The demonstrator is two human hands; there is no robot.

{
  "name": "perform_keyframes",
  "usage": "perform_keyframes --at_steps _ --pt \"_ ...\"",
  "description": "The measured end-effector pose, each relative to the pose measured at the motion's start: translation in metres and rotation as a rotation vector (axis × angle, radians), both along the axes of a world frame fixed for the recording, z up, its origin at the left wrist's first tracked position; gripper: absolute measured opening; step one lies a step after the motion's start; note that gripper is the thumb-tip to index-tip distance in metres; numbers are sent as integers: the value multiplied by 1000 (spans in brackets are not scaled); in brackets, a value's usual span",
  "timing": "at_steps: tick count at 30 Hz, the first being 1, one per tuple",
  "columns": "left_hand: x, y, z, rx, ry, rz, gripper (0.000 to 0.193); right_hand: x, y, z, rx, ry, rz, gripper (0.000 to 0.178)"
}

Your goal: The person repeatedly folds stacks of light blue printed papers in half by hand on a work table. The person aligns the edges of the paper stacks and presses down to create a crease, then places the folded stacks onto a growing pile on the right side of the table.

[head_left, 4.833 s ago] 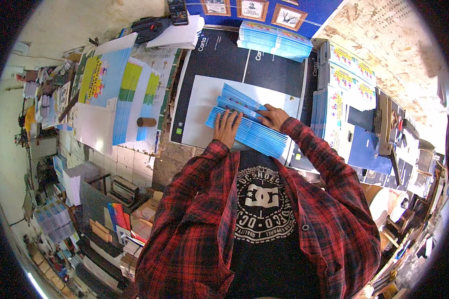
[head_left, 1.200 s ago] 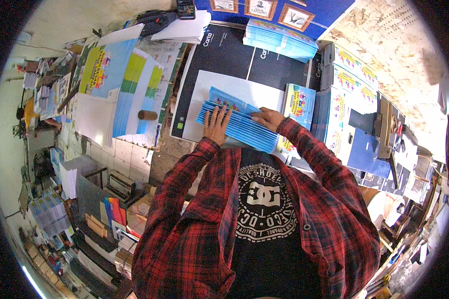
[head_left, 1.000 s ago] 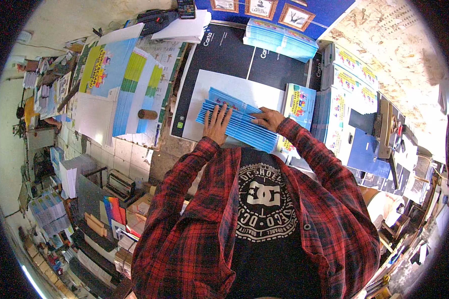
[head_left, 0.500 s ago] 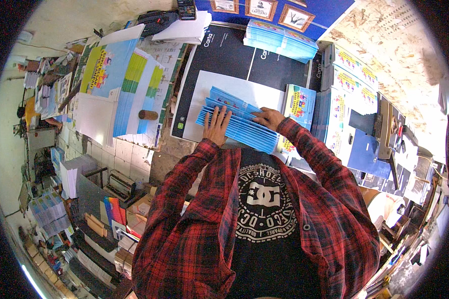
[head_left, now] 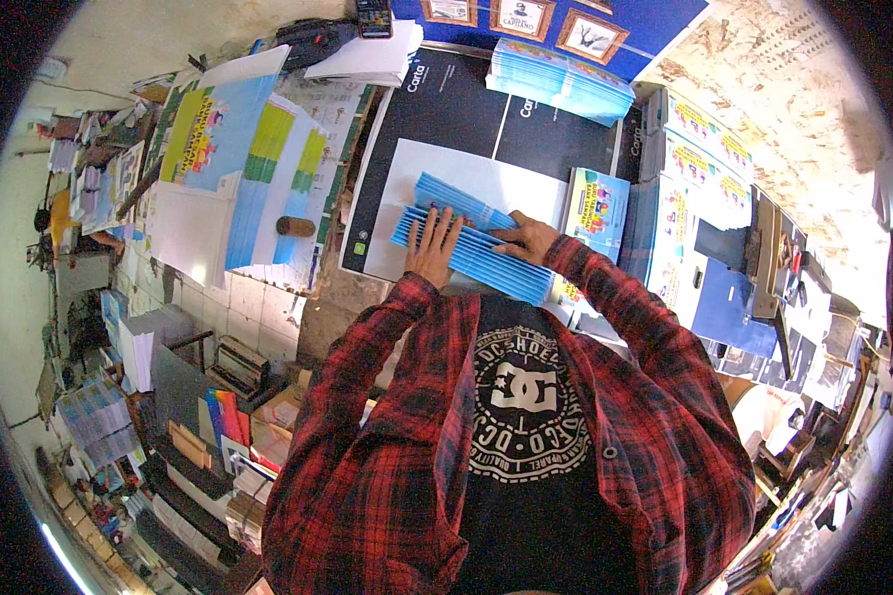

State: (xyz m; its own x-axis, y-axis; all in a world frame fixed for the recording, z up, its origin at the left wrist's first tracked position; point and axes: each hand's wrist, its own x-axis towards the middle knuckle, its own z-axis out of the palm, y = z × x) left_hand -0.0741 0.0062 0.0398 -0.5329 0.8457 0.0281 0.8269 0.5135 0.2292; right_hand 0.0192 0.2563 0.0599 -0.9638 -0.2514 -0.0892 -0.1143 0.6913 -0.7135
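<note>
A row of blue folded covers (head_left: 496,270), overlapping like steps, lies on a white sheet (head_left: 397,169) in front of me. My left hand (head_left: 432,250) rests flat on the left part of the row, fingers spread. At the far side of the row, my right hand (head_left: 528,240) is closed, its thumb and forefinger at the edge of a raised blue cover (head_left: 471,203). The fingertips partly hide that edge. Just right of my right hand lies a stack of printed blue booklets (head_left: 595,213).
Black boards (head_left: 456,99) cover the table. A long stack of booklets (head_left: 561,84) stands at the back, with more stacks (head_left: 680,213) at right. On the left table are large printed sheets (head_left: 203,149) and a brown cylinder (head_left: 295,228). A phone (head_left: 374,18) is at the far edge.
My right hand has shifted slightly, its fingers now reaching further left along the cover's edge. The raised cover shows less of its printed inside. My left hand has stayed nearly in place.
</note>
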Motion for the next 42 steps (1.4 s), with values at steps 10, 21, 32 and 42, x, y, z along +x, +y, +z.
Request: perform_keyframes --at_steps 10,21,32,42 --pt "-2 3 4 -60 -34 -5 90 2 -4 -12 105 21 -35 35" --pt "-1 1 6 -42 -41 -6 92 3 -5 -4 132 23 -15 41" --pt "3 -1 3 -10 -20 27 95 1 -4 -12 136 3 -33 39" --pt "2 2 6 44 -3 25 97 4 -9 5 229 -3 -34 62"
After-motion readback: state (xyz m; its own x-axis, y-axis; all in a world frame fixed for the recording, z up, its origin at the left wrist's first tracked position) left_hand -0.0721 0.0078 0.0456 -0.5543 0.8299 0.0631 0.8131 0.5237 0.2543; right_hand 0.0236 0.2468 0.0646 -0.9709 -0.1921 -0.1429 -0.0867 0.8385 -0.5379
